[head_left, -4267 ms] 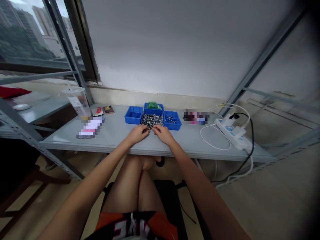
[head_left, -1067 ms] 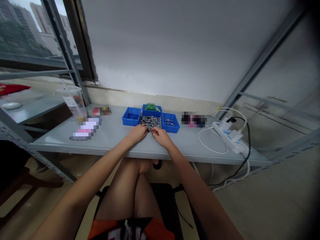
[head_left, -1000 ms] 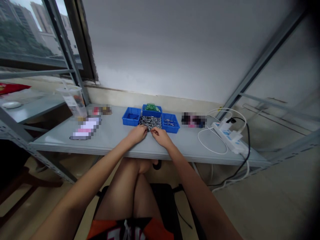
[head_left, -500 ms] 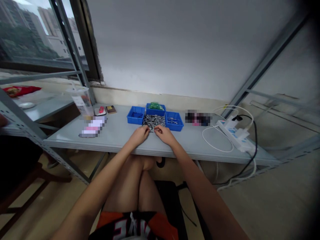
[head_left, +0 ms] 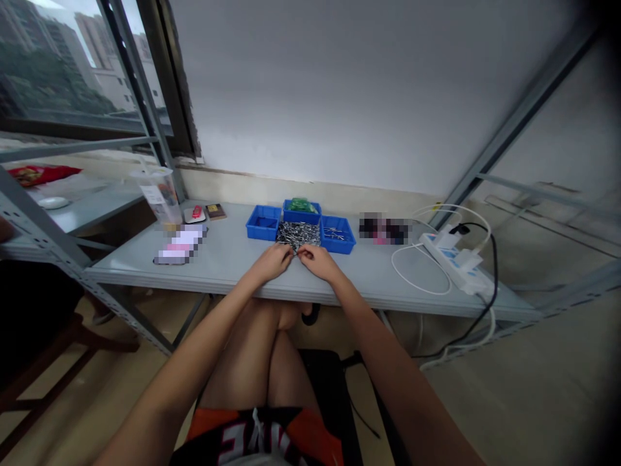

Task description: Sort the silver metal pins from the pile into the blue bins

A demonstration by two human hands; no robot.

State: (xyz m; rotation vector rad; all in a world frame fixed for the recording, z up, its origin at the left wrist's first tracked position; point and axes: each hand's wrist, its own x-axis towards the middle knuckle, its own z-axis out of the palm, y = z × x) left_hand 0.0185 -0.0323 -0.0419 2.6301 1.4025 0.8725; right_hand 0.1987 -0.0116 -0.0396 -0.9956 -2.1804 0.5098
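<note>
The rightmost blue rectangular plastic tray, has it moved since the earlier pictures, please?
No: the rightmost blue tray keeps its place against the long white plastic power strip.

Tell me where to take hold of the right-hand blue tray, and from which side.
Probably best to take the blue tray by its right wall, coming from the right: the metal heap crowds its left side. Raised walls should give an edge to pinch; keep it level, since metal pieces lie inside.
</note>
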